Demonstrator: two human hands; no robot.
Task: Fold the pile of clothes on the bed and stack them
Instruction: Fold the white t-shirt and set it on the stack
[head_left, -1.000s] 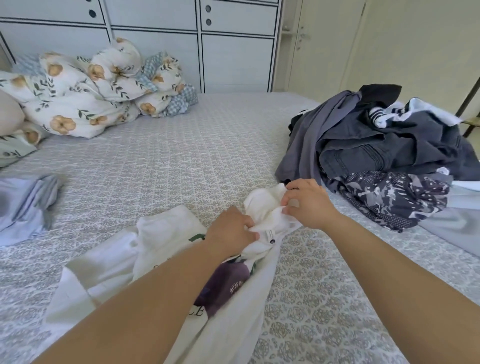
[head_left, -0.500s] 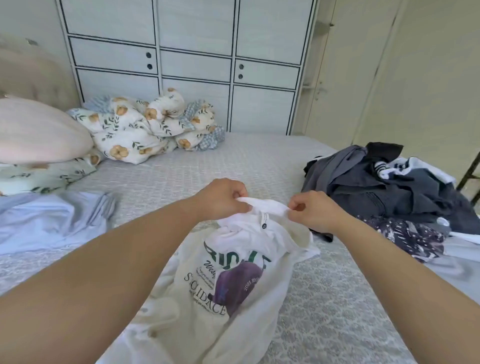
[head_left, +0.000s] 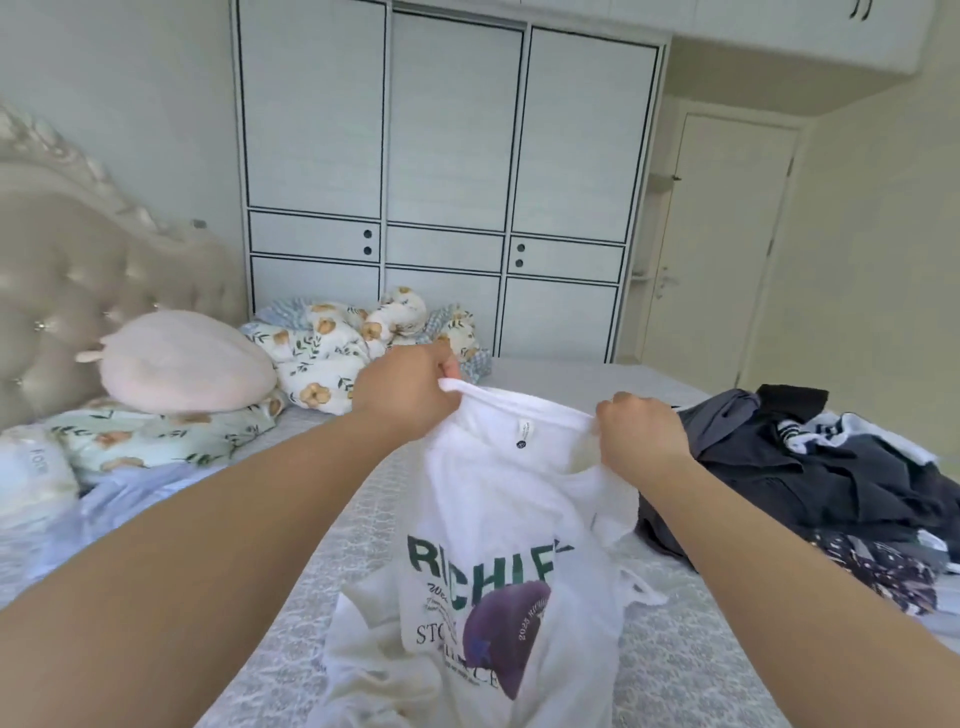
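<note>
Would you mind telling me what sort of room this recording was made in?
A home bedroom, most likely: a bed with a tufted headboard, pillows and a floral duvet piled at its head, and a built-in wardrobe behind.

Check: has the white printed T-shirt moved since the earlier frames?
Yes. The white printed T-shirt has been lifted off the grey patterned bedspread, its collar now held up by both hands.
</note>
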